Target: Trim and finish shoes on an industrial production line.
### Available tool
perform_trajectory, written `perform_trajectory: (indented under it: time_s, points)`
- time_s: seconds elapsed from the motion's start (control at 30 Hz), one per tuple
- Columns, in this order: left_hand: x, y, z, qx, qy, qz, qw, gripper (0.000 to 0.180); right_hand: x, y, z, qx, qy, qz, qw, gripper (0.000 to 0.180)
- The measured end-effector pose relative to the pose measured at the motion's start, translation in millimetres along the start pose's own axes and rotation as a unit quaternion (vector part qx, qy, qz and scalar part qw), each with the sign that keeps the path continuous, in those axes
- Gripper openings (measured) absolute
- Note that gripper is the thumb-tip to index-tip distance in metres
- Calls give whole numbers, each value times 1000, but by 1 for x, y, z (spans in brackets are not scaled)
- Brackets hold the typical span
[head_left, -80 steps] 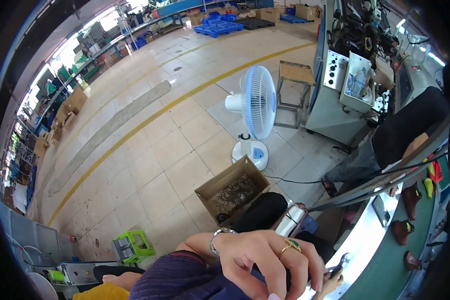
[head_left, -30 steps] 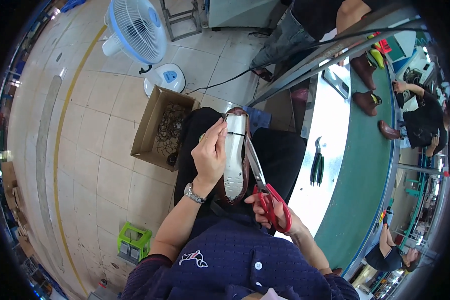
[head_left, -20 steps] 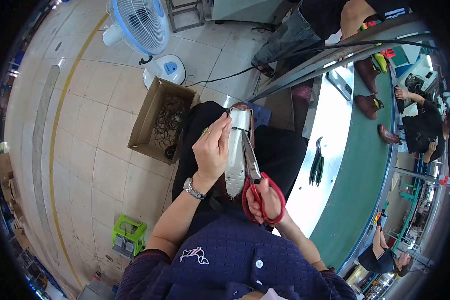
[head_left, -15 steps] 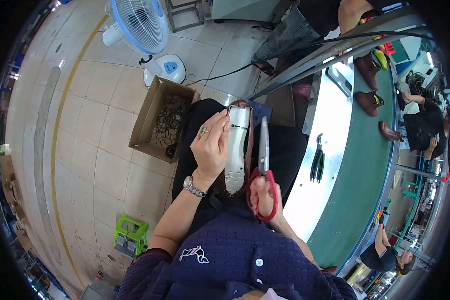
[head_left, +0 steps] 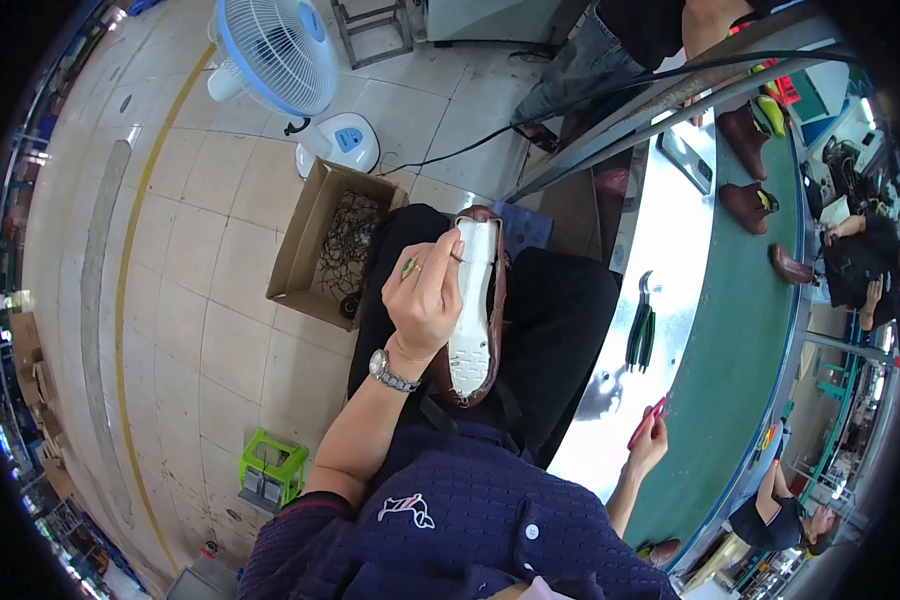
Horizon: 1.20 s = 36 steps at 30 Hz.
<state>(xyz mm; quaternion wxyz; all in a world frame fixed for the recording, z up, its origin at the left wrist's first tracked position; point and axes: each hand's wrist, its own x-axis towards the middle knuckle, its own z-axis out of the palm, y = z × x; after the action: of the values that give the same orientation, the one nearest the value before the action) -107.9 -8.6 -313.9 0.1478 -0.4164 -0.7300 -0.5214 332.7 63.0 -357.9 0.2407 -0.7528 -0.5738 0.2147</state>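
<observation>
A brown shoe lies on my lap with its underside up, showing a pale insole board. My left hand is at the shoe's left edge, thumb and fingers pinched together. At their tips a short bit of dark string shows; most of it is hidden by the fingers. Out to the right, over the green bench surface, my right hand is closed round scissors with red handles. The scissors are seen nearly edge-on, and their blades cannot be made out.
A cardboard box of tangled dark strings stands left of my knee. Dark-handled pliers and a phone lie on the bench's metal strip. Brown shoes stand on the green surface. A fan stands beyond the box.
My right hand has carried the scissors from beside the shoe out to the right over the bench. The dark string across the insole board is gone from it; my left fingers have closed there.
</observation>
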Motion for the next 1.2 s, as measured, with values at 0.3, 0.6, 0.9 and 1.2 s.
perform_trajectory:
  time_s: [0.3,0.6,0.9,1.2]
  points:
    - [95,-24,-80,103,189,99,972,21,-11,76,-5,-199,51,68,976,48]
    - [5,-114,-81,422,-288,-338,791,94,67,2,27,-101,3,-210,972,44]
    - [-24,-9,-9,25,-237,88,967,62,149,3,118,-228,-19,-311,922,53]
    - [1,31,78,-8,-383,168,908,48,92,-74,121,-96,-72,-179,976,46]
